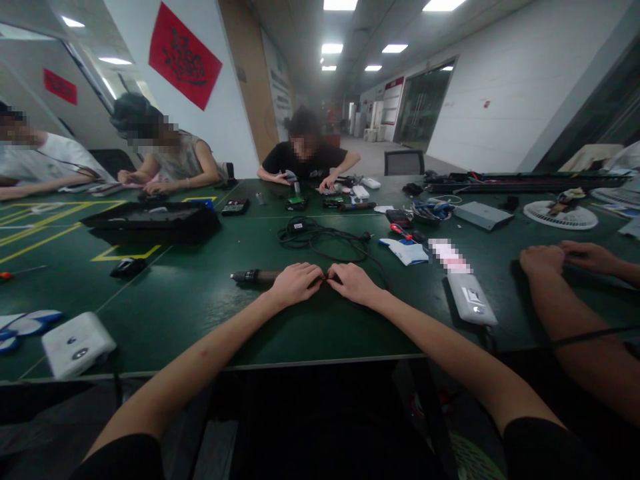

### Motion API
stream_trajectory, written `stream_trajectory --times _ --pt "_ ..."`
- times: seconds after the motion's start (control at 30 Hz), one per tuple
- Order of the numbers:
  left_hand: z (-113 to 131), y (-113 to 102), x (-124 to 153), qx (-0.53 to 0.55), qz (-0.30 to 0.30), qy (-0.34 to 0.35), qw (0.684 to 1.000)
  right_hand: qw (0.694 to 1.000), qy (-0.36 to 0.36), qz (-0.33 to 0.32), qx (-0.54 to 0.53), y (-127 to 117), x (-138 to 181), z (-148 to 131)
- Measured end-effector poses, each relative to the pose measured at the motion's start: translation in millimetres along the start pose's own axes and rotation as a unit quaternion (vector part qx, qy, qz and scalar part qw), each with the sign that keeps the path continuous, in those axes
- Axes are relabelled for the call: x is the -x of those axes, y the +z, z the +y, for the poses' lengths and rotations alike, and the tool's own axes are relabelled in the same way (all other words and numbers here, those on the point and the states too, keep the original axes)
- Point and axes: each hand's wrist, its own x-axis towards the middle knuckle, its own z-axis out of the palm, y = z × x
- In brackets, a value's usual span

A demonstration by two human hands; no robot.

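On the green table straight ahead, a dark electric screwdriver (263,276) lies with its tip pointing left. My left hand (299,283) is closed around its rear end. Close beside it, my right hand (354,283) pinches what looks like the end of a black cable at the back of the screwdriver. The fingertips of both hands almost meet, and the small joint between them is mostly hidden. Just beyond my hands, the loops of the black cable (320,233) spread over the tabletop.
Left stand a black tray (153,217) and a white box (79,343). Right lie blue-white gloves (407,251), a white power strip-like unit (470,297), and a white fan part (560,215). A neighbour's arms (565,300) rest at the right; several people work across the table.
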Motion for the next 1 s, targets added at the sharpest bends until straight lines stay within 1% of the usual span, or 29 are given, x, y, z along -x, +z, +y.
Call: stream_trajectory --times 0.1,0.27,0.43,0.57,0.7,0.87,1.0 --pt "-0.1 1.3 -0.3 -0.011 0.006 -0.019 1.000 1.000 0.002 0.000 -0.001 0.8 0.2 0.1" --pt "-1.5 3.5 0.7 0.004 0.007 0.010 1.000 1.000 0.003 0.003 -0.009 3.0 0.3 1.1" --pt "-2.9 4.7 1.0 -0.007 0.008 -0.009 1.000 1.000 0.002 0.001 -0.006 1.5 0.3 0.6" --pt "-3.6 5.1 0.8 0.000 0.007 0.020 1.000 1.000 0.000 0.004 -0.002 2.3 0.2 1.1" --pt "-2.5 4.3 0.6 -0.006 0.006 -0.007 1.000 1.000 0.001 0.004 -0.002 4.0 0.1 2.4" --pt "-1.8 3.4 0.9 0.005 0.007 0.011 1.000 1.000 -0.004 0.004 -0.002 1.7 0.4 1.4" --pt "-3.1 6.1 0.5 -0.009 0.006 -0.014 1.000 1.000 0.002 0.001 0.003 0.1 0.7 -0.1"
